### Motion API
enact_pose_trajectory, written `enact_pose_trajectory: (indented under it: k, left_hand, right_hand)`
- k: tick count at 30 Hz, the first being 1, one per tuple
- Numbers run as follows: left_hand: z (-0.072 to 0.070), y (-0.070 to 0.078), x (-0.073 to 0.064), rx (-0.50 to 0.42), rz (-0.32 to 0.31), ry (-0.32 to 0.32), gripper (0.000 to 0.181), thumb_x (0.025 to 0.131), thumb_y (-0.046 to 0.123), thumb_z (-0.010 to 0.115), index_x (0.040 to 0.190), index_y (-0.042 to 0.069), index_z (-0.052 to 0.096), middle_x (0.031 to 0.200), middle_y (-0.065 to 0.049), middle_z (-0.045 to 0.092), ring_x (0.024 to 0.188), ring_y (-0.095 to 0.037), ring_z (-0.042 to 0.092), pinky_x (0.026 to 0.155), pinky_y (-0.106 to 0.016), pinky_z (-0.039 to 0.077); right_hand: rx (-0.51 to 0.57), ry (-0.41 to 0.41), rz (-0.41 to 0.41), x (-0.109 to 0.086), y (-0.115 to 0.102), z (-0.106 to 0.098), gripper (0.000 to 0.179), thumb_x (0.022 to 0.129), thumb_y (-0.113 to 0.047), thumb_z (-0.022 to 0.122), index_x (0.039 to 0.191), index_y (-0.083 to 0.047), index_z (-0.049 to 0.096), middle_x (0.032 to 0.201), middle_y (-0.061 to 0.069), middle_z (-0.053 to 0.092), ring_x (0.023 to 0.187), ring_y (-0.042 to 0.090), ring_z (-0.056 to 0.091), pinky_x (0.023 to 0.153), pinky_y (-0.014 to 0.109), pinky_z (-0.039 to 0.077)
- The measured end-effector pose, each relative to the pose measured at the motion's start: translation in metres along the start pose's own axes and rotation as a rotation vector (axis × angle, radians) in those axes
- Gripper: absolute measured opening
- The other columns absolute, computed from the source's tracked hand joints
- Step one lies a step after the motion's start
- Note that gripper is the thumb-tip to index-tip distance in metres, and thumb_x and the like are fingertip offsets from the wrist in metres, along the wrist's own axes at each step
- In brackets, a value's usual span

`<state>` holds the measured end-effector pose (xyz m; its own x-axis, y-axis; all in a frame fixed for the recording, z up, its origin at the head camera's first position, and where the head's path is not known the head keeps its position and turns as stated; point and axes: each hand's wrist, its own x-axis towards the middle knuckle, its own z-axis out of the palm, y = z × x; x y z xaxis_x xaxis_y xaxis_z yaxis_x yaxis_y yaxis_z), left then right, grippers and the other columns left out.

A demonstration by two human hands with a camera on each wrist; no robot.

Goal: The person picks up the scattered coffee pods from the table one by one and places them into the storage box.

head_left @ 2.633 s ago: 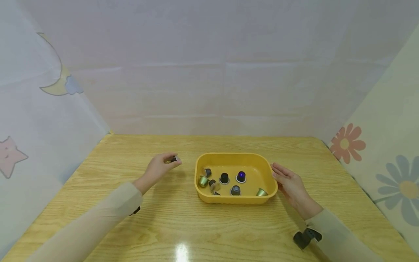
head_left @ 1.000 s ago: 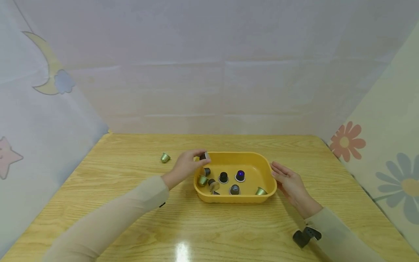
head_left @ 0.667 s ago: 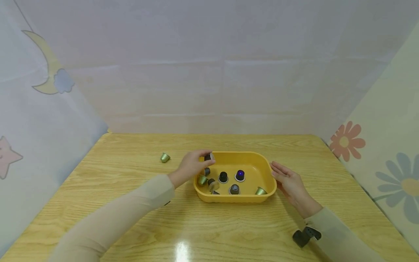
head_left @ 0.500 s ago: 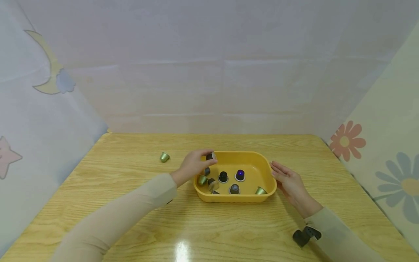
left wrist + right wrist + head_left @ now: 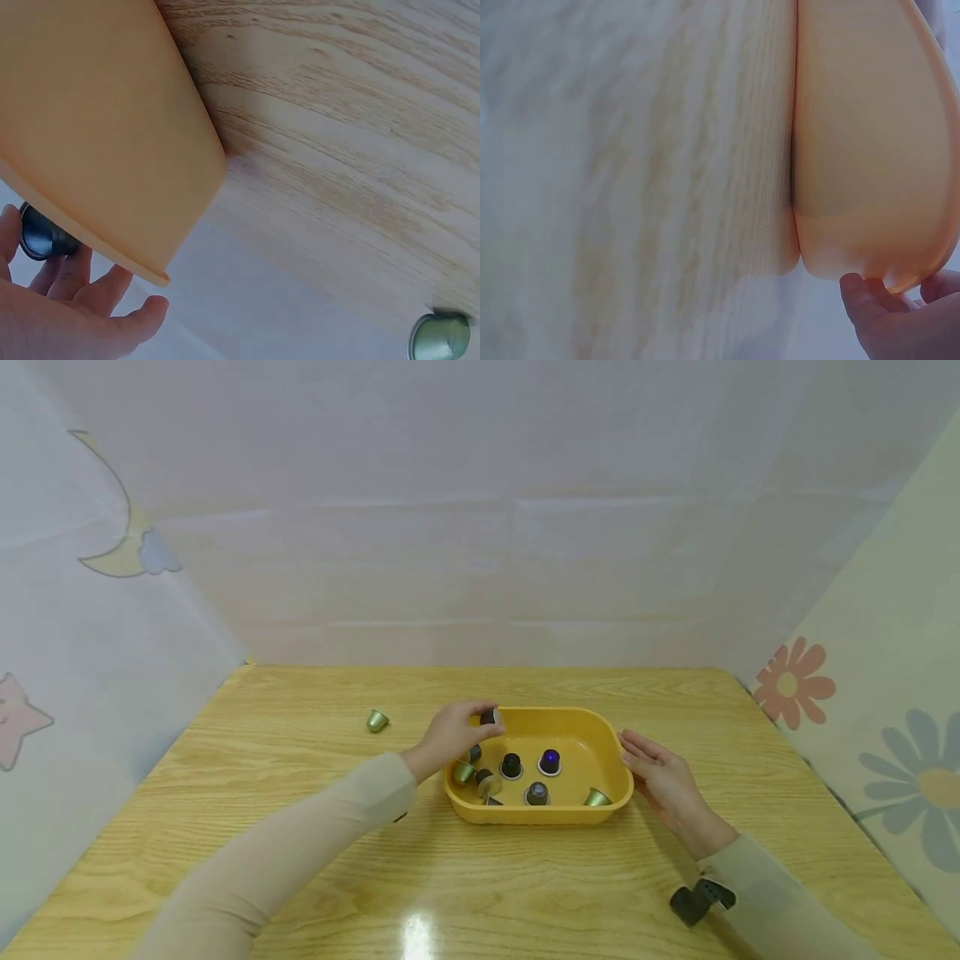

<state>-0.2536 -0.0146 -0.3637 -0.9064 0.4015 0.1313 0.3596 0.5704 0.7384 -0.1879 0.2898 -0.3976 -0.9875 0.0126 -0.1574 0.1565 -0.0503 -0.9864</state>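
In the head view, my left hand [image 5: 450, 735] pinches a dark coffee capsule [image 5: 488, 717] between thumb and fingers, over the back left part of a yellow plastic tray [image 5: 540, 816]. The left wrist view shows that dark capsule [image 5: 43, 234] at the fingers, just past the tray rim [image 5: 82, 232]. My right hand [image 5: 675, 789] holds the tray's right end, its thumb at the rim and fingers against the outer wall. Several capsules lie or stand inside, among them a purple one [image 5: 551, 761], a black one [image 5: 512, 765] and a green one [image 5: 464, 773].
A green capsule [image 5: 377, 720] lies on its side on the wooden table [image 5: 300, 735], left of the tray. Hanging sheets [image 5: 480, 568] with printed figures close off the back and both sides. The tray's right half holds a tipped green capsule [image 5: 597, 797] near the front wall.
My left hand has carried the dark capsule rightward from left of the tray to above it, uncovering the green capsule on the table. My right hand stays at the tray's right end.
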Motion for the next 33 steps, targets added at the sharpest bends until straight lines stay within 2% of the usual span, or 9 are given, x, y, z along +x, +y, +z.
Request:
enact_pose_trajectory:
  k: [5,11,21,27,29,32,33]
  left_hand:
    - [0.001,-0.004,0.001,-0.028,-0.015,0.005,0.049,0.094,0.027,0.066,0.137,0.006,0.055,0.134,-0.01,0.059,0.127,-0.029,0.05,0.106,-0.044,0.039]
    - [-0.005,-0.013,-0.001,-0.024,-0.059,0.059,0.049,0.094,0.028,0.067,0.136,0.007,0.056,0.132,-0.008,0.06,0.128,-0.03,0.049,0.108,-0.046,0.037]
    - [-0.033,-0.041,-0.019,-0.016,-0.076,0.118,0.049,0.095,0.025,0.065,0.137,0.002,0.053,0.134,-0.016,0.057,0.13,-0.035,0.046,0.106,-0.052,0.037]
    - [-0.046,-0.059,-0.03,0.05,-0.077,0.143,0.046,0.096,0.022,0.064,0.135,-0.001,0.055,0.134,-0.018,0.057,0.13,-0.036,0.046,0.107,-0.053,0.036]
    - [-0.05,-0.064,-0.033,0.083,-0.078,0.143,0.047,0.096,0.021,0.064,0.135,-0.001,0.054,0.135,-0.018,0.056,0.129,-0.037,0.046,0.109,-0.054,0.032]
    - [-0.057,-0.073,-0.037,0.127,-0.078,0.156,0.047,0.094,0.019,0.066,0.135,-0.001,0.054,0.133,-0.02,0.057,0.113,-0.036,0.058,0.103,-0.054,0.039]
    - [-0.058,-0.077,-0.038,0.143,-0.074,0.157,0.047,0.094,0.018,0.065,0.135,-0.002,0.054,0.126,-0.022,0.06,0.1,-0.034,0.062,0.099,-0.054,0.043]
  right_hand:
    - [-0.01,0.009,0.013,0.001,0.001,0.001,0.058,0.103,-0.011,0.049,0.153,-0.001,0.021,0.154,0.015,0.023,0.101,-0.01,0.057,0.09,0.018,0.049]
    - [-0.008,0.006,0.018,0.002,0.0,0.001,0.058,0.103,-0.01,0.049,0.153,-0.002,0.021,0.154,0.015,0.022,0.102,-0.01,0.056,0.091,0.018,0.048]
    - [-0.008,0.012,0.029,0.003,0.0,0.0,0.058,0.103,-0.011,0.049,0.154,-0.003,0.021,0.154,0.014,0.023,0.103,-0.01,0.056,0.092,0.018,0.048]
    - [-0.006,0.013,0.035,0.003,0.001,0.0,0.059,0.103,-0.011,0.049,0.154,-0.003,0.02,0.155,0.014,0.022,0.103,-0.011,0.055,0.093,0.019,0.048]
    - [-0.002,0.013,0.035,0.003,0.001,0.0,0.059,0.103,-0.011,0.049,0.154,-0.003,0.02,0.155,0.013,0.022,0.103,-0.011,0.055,0.093,0.019,0.047]
    - [-0.006,0.014,0.031,0.003,0.001,0.0,0.059,0.103,-0.011,0.049,0.154,-0.003,0.02,0.155,0.014,0.022,0.102,-0.011,0.055,0.093,0.018,0.048]
    - [-0.008,0.015,0.03,0.003,0.001,0.0,0.059,0.103,-0.011,0.049,0.154,-0.003,0.02,0.155,0.014,0.022,0.102,-0.011,0.055,0.093,0.018,0.048]
